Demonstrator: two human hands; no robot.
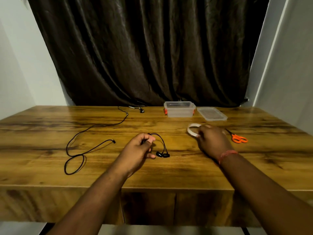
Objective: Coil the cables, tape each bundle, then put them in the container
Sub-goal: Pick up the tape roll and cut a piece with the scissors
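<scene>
The left hand (139, 148) held a small black earphone cable (161, 145) in a pinch near the middle of the wooden table (50, 167), thumb and fingers curled round the gathered strands, with one loop arching out to the right of the knuckles and the two earbuds hanging down at the loop's near end, resting on or just above the wood. The right hand (212, 139) lay further right and a little farther off, its fingers curled over the near rim of a white roll of tape (193, 129), which it gripped; the picture was blurred there, so how firmly could not be told. The relation that counted was this: the tape lay to the right of the pinched bundle, across bare wood, with the right hand already on it and the left hand well apart from it. So the tape would most likely have to travel leftward to meet the bundle, whose loop ran near to far. The orange-handled scissors (238, 137) lay just right of the right hand, within its easy reach for cutting. A second, longer black cable (81, 145) sprawled uncoiled at the left, trailing toward the far edge. The clear container (179, 110) stood open at the far side, its lid (211, 113) flat just to its right, both beyond the tape.
</scene>
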